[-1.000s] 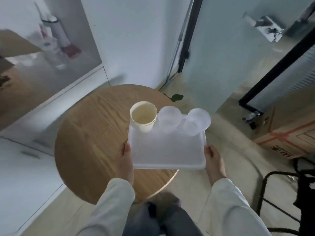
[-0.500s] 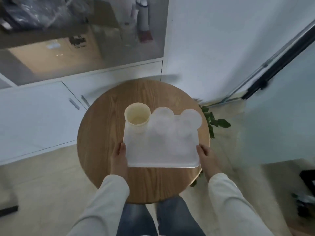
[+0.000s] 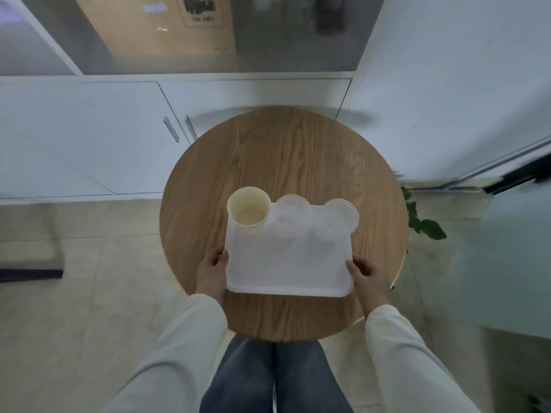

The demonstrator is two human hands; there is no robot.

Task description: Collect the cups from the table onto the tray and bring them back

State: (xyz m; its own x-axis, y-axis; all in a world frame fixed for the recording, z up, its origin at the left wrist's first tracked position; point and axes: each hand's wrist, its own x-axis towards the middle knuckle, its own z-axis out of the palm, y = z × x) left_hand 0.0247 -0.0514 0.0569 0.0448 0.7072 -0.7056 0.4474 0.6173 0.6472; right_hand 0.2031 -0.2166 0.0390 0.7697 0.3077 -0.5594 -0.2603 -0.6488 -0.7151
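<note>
Our round wooden counter (image 3: pixel 283 162) looks cleared; we judge collecting done and carrying back left. The white tray (image 3: pixel 287 263) lies with its long axis left to right. Its far edge carries the upright cream cup (image 3: pixel 249 210) and two clear cups (image 3: pixel 293 217). Our left hand (image 3: pixel 213 268) and right hand (image 3: pixel 368 271) each keep a closed grip on a short end.

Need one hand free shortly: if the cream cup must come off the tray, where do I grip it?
Take the cream cup by its upper wall from the left, outer side: it stands upright at the tray corner, with a clear cup close on its right.
</note>
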